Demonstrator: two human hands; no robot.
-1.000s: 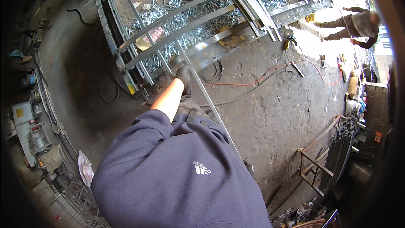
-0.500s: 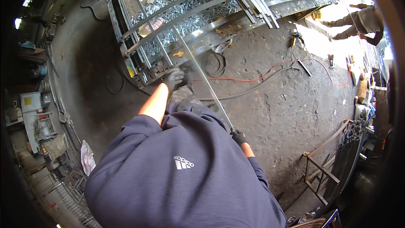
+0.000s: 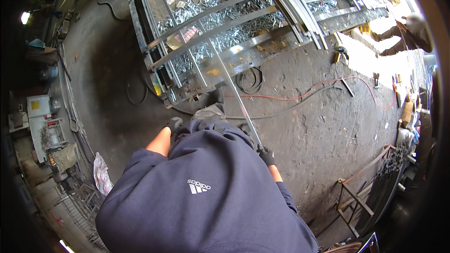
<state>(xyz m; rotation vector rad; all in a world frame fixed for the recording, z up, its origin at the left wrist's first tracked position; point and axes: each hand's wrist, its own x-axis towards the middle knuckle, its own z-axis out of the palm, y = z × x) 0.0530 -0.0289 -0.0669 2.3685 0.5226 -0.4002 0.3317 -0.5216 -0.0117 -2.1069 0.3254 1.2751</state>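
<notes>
Where the person's right hand (image 3: 266, 155) closes on it, a long metal bar (image 3: 236, 94) runs at a slant from beside the right hip up to a low metal frame (image 3: 243, 48). The bar is straight, slim and pale grey, with a brighter sheen along parts of its upper length. No bend is noted. Its near end is hidden at the glove; its far end meets the lower of two cross rails (image 3: 220, 22), and whether it touches or passes under cannot be told.

The left hand (image 3: 174, 124), gloved in dark grey, is beside the left thigh, well apart from the bar. Whether its fingers are closed cannot be determined.

Behind the rails lies a spread of small shiny metal pieces (image 3: 239, 11). A bundle of long strips (image 3: 300, 11) crosses the frame to the right of the bar, their ends jutting past its front edge. That edge is a broad, stained plate running diagonally.

Beyond the bar, a broad stretch of dark floor (image 3: 300, 136) extends rightward, bounded by a rusty metal stand (image 3: 357, 197). A red hose (image 3: 286, 99) and a dark cable (image 3: 286, 113) cross this ground near the bar; a coiled cable (image 3: 257, 86) lies just beside the frame's edge. More floor extends left of the frame. Another person (image 3: 407, 40) is at the far right, near the bright ground.
</notes>
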